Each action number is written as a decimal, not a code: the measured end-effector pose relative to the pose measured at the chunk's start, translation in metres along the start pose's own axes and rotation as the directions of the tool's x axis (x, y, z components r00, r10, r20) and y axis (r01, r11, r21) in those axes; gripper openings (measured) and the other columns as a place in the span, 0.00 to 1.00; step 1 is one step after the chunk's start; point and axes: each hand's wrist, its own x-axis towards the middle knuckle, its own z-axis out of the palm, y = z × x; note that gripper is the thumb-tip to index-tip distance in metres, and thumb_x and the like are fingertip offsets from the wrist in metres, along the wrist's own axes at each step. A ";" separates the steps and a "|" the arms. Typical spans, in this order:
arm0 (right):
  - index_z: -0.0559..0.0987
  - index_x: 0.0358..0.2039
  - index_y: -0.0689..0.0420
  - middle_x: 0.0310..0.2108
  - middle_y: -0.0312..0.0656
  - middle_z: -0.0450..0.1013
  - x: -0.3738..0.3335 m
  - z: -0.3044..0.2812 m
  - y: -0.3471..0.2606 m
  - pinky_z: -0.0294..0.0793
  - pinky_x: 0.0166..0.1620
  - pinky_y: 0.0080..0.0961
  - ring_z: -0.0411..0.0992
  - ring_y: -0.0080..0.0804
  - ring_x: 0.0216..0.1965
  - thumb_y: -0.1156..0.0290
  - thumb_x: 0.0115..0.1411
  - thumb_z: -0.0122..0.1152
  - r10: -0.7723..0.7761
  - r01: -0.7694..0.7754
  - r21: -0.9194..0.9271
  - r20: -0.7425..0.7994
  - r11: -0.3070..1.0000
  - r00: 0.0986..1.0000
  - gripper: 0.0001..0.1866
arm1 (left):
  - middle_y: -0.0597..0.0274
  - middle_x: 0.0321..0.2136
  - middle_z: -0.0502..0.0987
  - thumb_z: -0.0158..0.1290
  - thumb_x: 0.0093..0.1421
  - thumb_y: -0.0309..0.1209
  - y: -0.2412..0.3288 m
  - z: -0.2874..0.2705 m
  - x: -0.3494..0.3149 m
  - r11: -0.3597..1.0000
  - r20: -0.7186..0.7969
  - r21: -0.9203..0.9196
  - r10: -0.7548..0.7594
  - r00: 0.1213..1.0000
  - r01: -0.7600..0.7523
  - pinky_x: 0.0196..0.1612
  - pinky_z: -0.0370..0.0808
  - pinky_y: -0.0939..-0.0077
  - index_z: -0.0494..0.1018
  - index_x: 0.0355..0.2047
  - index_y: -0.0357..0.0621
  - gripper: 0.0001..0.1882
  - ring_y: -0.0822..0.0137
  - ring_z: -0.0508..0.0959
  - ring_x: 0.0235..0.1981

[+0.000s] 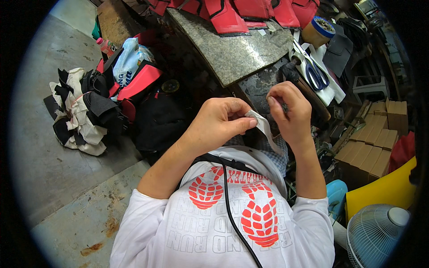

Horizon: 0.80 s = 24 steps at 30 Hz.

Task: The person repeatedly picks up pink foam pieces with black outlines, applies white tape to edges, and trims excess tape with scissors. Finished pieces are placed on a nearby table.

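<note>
White strip: we had the white strip (267,129) at the middle of the work, in front of our shirt, its upper end caught and its tail hanging loose toward five o'clock.
Left grip: our left hand (225,117), at nine o'clock from the strip, pinched that end between thumb and forefinger; we judged so light a hold suited something thin and limp.
Right grip: our right hand (290,107) hung at two o'clock with its fingers curled in toward the thumb; we could not tell whether they trapped anything.
Counter: at half past eleven lay the speckled counter (241,58), with red pieces (228,20) crowding its far side, probably gathered there to leave the near part usable.
Scissors: toward half past one we saw scissors (316,76) with dark blue handles on white material (328,87), seemingly parked within easy reach.
Jar: a blue-rimmed jar (317,33) stood at one o'clock.
Scraps: at nine o'clock a heap of black and cream scraps (85,116) took up floor space.
Obstacles: cardboard boxes (368,143) at three and a fan (377,234) past four hemmed us in, while a black cable (229,205) ran down our shirt at seven.
</note>
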 end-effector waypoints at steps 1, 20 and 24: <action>0.79 0.32 0.57 0.30 0.40 0.75 -0.001 -0.001 -0.001 0.74 0.31 0.31 0.73 0.40 0.29 0.74 0.43 0.72 0.046 -0.045 0.121 -0.008 0.992 0.999 0.14 | 0.66 0.27 0.78 0.61 0.58 0.26 0.000 0.000 0.000 0.999 -0.024 -0.046 0.025 0.999 -0.026 0.31 0.74 0.85 0.78 0.35 0.34 0.08 0.79 0.76 0.27; 0.75 0.32 0.61 0.26 0.43 0.69 -0.017 -0.015 0.006 0.68 0.31 0.21 0.69 0.33 0.25 0.75 0.61 0.60 0.399 -0.370 0.398 0.011 0.840 0.917 0.04 | 0.66 0.27 0.79 0.64 0.56 0.27 0.005 -0.003 -0.002 0.999 -0.100 0.026 0.033 0.994 -0.031 0.32 0.74 0.86 0.79 0.35 0.34 0.09 0.80 0.77 0.28; 0.79 0.34 0.57 0.29 0.40 0.73 -0.014 -0.018 0.005 0.72 0.33 0.24 0.71 0.35 0.28 0.75 0.53 0.67 0.159 -0.165 0.193 0.046 0.967 0.986 0.08 | 0.68 0.24 0.78 0.61 0.57 0.28 0.004 -0.003 0.000 0.998 -0.107 -0.036 0.044 0.993 -0.048 0.29 0.71 0.86 0.79 0.34 0.33 0.09 0.81 0.75 0.25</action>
